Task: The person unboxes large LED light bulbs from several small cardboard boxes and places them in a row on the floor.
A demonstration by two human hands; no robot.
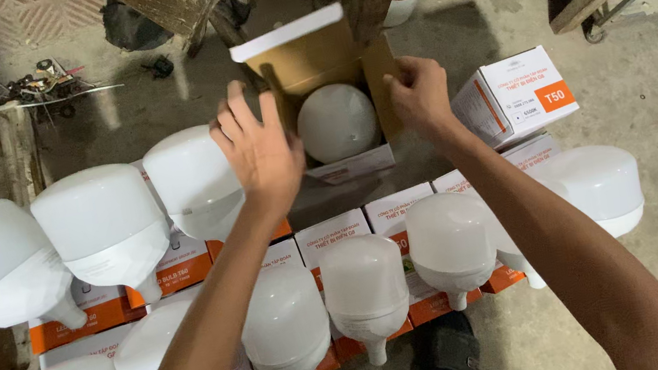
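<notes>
A bulb [336, 120] sits in the open box [326, 80] on the floor — round dome up, its long line running straight down into the box. The right hand [418, 92] pinches the side flap. The left hand [257, 148] is spread wide and holds nothing. Best to keep the flaps apart and the bulb straight — I think it could snag.

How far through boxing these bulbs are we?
Done: one white bulb sits inside the open carton, and a closed box lies beside it. In hand: right hand grips the carton's side flap; left hand hovers open. Left: many loose bulbs lying on boxes.
</notes>
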